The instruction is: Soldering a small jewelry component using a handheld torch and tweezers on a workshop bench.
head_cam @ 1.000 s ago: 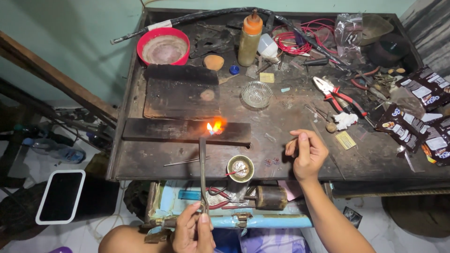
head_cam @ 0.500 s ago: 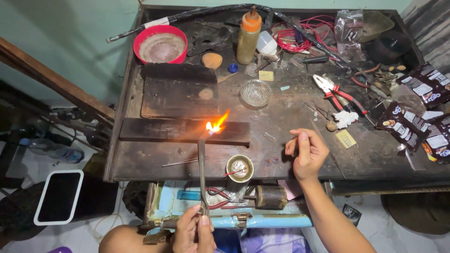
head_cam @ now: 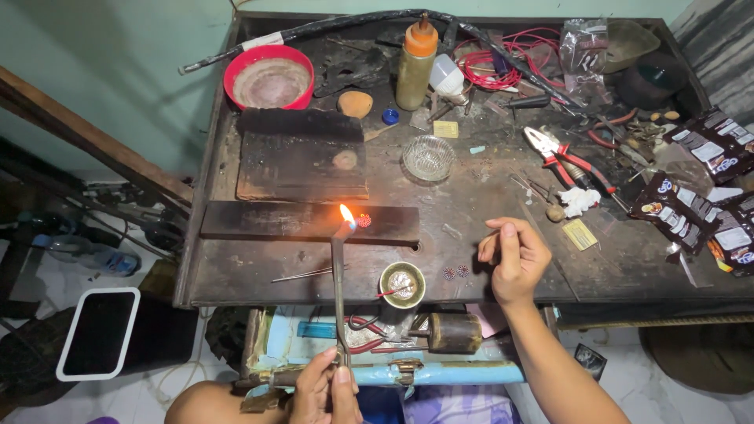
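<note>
Nearest me, at the bottom of the view, my left hand (head_cam: 326, 389) is closed around the foot of the torch (head_cam: 338, 302), a thin metal pipe that rises over the tabletop's near edge. Its tip carries a small flame (head_cam: 346, 213) just above a dark board (head_cam: 298, 222) lying across the near half of the tabletop (head_cam: 487, 196). A tiny red ornament (head_cam: 364, 221) sits on that board, right beside the flame.

Below the near edge, a blue bar (head_cam: 440, 371) and a brown cylinder (head_cam: 454, 332) lie in the space under the bench.

Just right of the pipe, near the edge, stands a small round cup (head_cam: 402, 283). Two tiny round pieces (head_cam: 455, 272) lie on the tabletop between the cup and my right hand (head_cam: 514, 259). That hand hovers over the near edge, right of centre, fingers curled with thumb and forefinger drawn together; I cannot tell whether they pinch anything. A thin rod (head_cam: 302, 274) lies left of the pipe.

Farther in, a second, larger dark slab (head_cam: 302, 157) sits left of centre, and a glass dish (head_cam: 428, 157) stands at mid-table. Red-handled pliers (head_cam: 565, 161) lie to the right, and dark sachets (head_cam: 691, 204) crowd the right edge.

At the far edge, a red bowl (head_cam: 269, 78) occupies the left corner, a bottle with an orange cap (head_cam: 415, 63) stands near the middle, and red wire (head_cam: 491, 67) is coiled beside it.
</note>
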